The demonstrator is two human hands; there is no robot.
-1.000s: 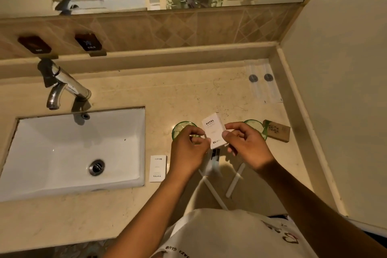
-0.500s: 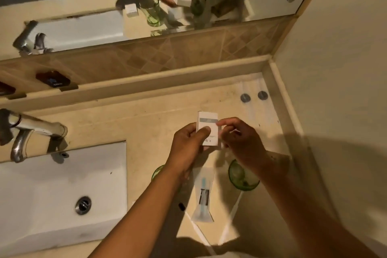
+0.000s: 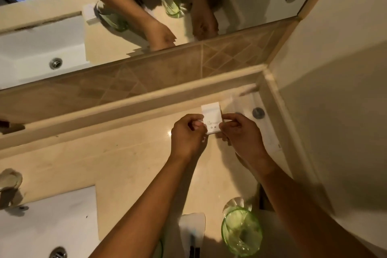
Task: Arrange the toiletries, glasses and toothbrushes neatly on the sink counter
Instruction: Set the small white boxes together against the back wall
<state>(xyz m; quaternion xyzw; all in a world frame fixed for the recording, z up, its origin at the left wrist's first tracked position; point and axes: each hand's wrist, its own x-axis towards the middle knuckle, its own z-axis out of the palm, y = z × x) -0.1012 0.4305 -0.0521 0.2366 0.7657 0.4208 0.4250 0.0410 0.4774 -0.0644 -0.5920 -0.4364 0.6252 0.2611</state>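
Observation:
A small white toiletry box stands at the back of the beige counter, close to the raised ledge. My left hand pinches its left edge and my right hand pinches its right edge. A green glass stands near the bottom, under my right forearm. A wrapped toothbrush packet lies left of that glass. The rim of a second green glass peeks out beside my left forearm. Clear sachets with round dark caps lie in the back right corner.
The white basin with its drain fills the lower left, and part of the tap shows at the left edge. A mirror above the tiled splashback reflects the hands and glasses. A wall closes the right side.
Both hands carried the white box from above the glasses to the back of the counter near the right corner. The view shifted forward and right along with them.

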